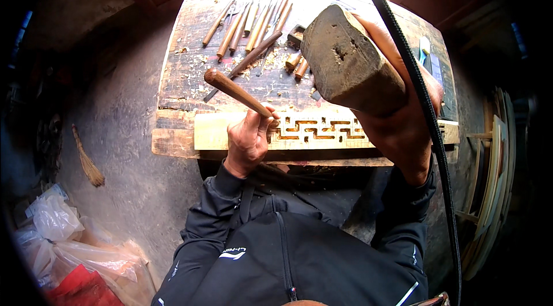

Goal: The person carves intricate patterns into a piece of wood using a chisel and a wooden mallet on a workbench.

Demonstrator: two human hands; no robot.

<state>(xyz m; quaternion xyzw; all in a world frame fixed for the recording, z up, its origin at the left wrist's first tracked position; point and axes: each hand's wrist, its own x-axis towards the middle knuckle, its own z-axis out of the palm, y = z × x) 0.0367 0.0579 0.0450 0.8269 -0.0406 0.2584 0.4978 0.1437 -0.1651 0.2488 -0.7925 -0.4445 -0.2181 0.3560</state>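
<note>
My left hand [246, 140] is closed around a wood-carving chisel [237, 93]. The chisel's round brown handle leans up and to the left, while its blade is hidden by my fingers. Under that hand lies a pale wooden board [210, 132] with an angular fretwork pattern cut through it, along the near edge of the workbench [178, 72]. On the right, my right hand [397, 124] grips a worn, blocky wooden mallet [348, 58], raised above the bench close to the camera. Its handle cannot be seen.
Several chisels [230, 35] and wood shavings lie on the far part of the bench. A brush [424, 46] rests at the right. A dark cord [423, 90] hangs across the view beside my right hand. A small broom [88, 162] and plastic bags [55, 216] are on the floor left.
</note>
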